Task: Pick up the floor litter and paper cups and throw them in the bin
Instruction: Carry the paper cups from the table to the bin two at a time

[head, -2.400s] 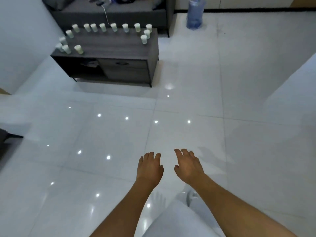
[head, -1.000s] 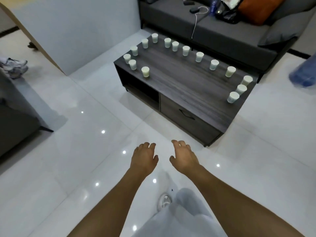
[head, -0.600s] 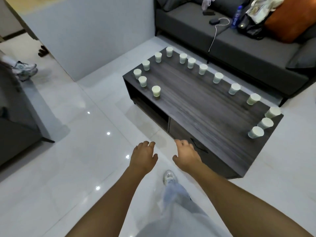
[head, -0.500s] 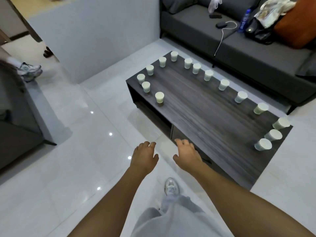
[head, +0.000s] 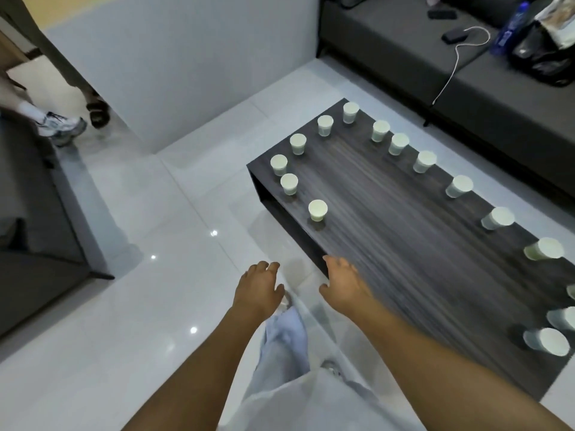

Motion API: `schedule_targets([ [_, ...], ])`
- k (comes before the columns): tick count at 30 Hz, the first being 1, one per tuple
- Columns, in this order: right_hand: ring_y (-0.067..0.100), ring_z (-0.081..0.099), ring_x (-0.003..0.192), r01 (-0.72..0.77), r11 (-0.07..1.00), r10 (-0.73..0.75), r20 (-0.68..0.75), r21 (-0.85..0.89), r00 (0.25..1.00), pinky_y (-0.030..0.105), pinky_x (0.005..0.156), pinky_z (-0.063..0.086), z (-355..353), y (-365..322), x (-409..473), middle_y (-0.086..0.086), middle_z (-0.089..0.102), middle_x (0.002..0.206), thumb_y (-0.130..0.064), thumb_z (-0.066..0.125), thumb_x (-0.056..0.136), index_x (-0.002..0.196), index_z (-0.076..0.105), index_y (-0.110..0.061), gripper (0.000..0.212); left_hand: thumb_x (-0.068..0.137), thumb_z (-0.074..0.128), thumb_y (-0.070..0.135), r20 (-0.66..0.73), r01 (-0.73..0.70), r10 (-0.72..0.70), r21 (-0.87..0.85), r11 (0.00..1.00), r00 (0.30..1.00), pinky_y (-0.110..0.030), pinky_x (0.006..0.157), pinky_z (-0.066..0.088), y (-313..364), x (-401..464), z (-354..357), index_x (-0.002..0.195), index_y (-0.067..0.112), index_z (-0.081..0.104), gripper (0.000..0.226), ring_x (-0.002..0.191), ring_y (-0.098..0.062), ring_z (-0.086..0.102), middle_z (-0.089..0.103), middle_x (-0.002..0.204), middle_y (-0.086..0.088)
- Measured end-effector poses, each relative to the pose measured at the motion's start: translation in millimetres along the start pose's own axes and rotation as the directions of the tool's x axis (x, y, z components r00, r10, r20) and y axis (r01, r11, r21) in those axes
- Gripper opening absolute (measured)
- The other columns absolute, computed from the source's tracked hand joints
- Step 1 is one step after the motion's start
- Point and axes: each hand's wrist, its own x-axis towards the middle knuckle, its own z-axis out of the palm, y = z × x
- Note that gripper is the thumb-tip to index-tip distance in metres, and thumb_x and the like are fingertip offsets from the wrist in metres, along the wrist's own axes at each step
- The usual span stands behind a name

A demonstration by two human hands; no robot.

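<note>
Head view looked down on a dark wood table [head: 389,231] ringed with white paper cups [head: 317,209], all upright along its edges; what they held could not be told. No writing on them was readable. Both arms reached forward: the left hand [head: 258,290] hung over the white tiled floor [head: 140,306], fingers loosely bent and holding nothing; the right hand [head: 342,284] hovered at the table's near edge, fingers relaxed, also holding nothing, well short of the nearest cup. A grey sofa [head: 404,42] behind the table carried a blue bottle [head: 510,23], its label blurred, and a black bag [head: 541,54].
</note>
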Motion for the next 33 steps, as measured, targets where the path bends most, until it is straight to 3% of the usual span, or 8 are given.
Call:
schedule_targets([
  [7,0.028,0.040,0.124,-0.108,0.989,0.111,-0.021,0.103,0.994,0.041,0.098,0.044,-41.0,-48.1,108.5,0.010,0.039,0.137,-0.023,0.052,0.091,0.140,0.033,-0.017,0.053,0.096,0.046,0.031,0.075,-0.089,0.086,0.035,0.995,0.993,-0.032,0.101,0.040,-37.6,114.3,-50.0,0.144,0.017,0.034,0.051,0.124,-0.023,0.043,0.045,0.138,-0.006],
  [16,0.029,0.039,0.124,-0.225,0.960,0.221,0.042,0.167,0.974,0.039,0.097,0.043,-71.0,-49.9,185.7,0.009,0.036,0.140,-0.022,0.052,0.093,0.146,0.025,-0.018,0.059,0.096,0.047,0.030,0.138,-0.151,0.141,0.062,0.987,0.980,-0.034,0.101,0.042,-44.6,228.0,-91.9,0.144,0.015,0.035,0.051,0.126,-0.024,0.042,0.045,0.139,-0.007],
  [25,0.030,0.039,0.127,-0.286,0.933,0.265,0.122,0.217,0.957,0.041,0.101,0.042,-91.8,-14.2,264.1,0.011,0.037,0.140,-0.022,0.057,0.090,0.147,0.027,-0.018,0.064,0.095,0.048,0.032,0.215,-0.121,0.105,0.066,0.990,0.971,-0.032,0.100,0.042,-23.3,310.0,-83.8,0.142,0.017,0.037,0.050,0.125,-0.023,0.044,0.047,0.138,-0.006],
  [33,0.031,0.036,0.127,-0.325,0.920,0.294,0.162,0.220,0.942,0.041,0.099,0.040,-64.1,12.6,330.4,0.009,0.035,0.140,-0.026,0.057,0.088,0.146,0.026,-0.020,0.065,0.093,0.053,0.029,0.231,-0.087,0.082,0.013,0.996,0.970,-0.036,0.097,0.042,-22.2,388.6,-51.3,0.141,0.016,0.038,0.051,0.126,-0.026,0.041,0.048,0.135,-0.008],
])
